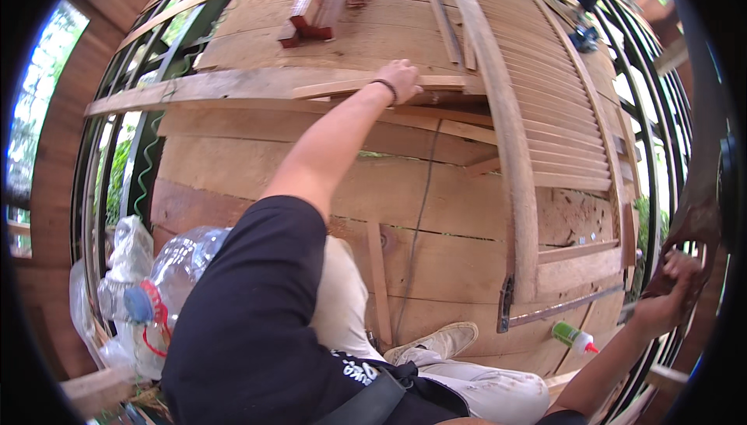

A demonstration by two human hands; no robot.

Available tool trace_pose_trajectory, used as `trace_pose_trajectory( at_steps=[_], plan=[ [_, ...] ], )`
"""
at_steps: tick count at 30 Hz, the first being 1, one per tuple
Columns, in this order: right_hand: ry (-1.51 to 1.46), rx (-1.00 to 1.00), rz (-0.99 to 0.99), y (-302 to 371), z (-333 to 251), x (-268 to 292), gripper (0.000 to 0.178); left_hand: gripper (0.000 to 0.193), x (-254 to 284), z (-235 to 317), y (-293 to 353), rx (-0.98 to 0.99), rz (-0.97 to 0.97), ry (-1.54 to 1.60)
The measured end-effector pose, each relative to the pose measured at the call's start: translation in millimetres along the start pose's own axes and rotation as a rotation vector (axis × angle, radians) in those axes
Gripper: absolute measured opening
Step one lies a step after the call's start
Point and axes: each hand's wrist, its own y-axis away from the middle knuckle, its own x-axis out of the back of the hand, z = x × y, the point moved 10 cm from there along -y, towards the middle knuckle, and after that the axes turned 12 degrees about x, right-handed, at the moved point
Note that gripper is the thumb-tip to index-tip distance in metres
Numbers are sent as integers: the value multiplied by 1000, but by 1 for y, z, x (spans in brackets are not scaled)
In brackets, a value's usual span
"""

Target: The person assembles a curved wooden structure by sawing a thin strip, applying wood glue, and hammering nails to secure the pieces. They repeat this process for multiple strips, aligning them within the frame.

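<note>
The thin wooden slat (373,86) lies flat across the plank counter (257,184), running left to right along the top of a long pale board (218,82). The left hand (401,79) sits right on the slat's right-hand part, arm stretched far out, a dark band around the wrist. Its grip looks closed down over the slat, fingers curled past the far edge, though I can't see the fingertips, so how tightly it's pinched is anyone's guess.

Just right of that hand is a big louvered shutter panel (560,121), its curved frame rail sweeping from the top of the counter down toward the near edge. A dark cord (420,223) trails down the planks below the hand. Another narrow strip (377,277) stands on end near the person's knee.

The right hand (673,289) is way off at the far right, well apart from the slat, wrapped around something dark and rusty-looking by the metal bars. Its grip is closed, but I can't make out what the thing is.

Near that forearm a small green glue bottle with a red tip (573,337) lies on the boards. Over on the left, clear plastic bottles (167,285) pile up beside the black sleeve.
</note>
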Motion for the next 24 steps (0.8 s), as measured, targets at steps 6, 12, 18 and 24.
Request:
trace_pose_trajectory(
  at_steps=[6,12,18,24],
  plan=[
    [-349,38,-55,-61,-13,-47,10,36,42,8,15,-58,250,153],
    [-270,198,18,-68,-39,-11,13,44,235,48,21,-162,759,500],
    [-262,98,88,-59,-2,-31,16,47,258,62,12,-9,731,975],
    [-196,56,-56,-23,6,-89,19,38,201,51,19,-12,642,1038]
  ],
)
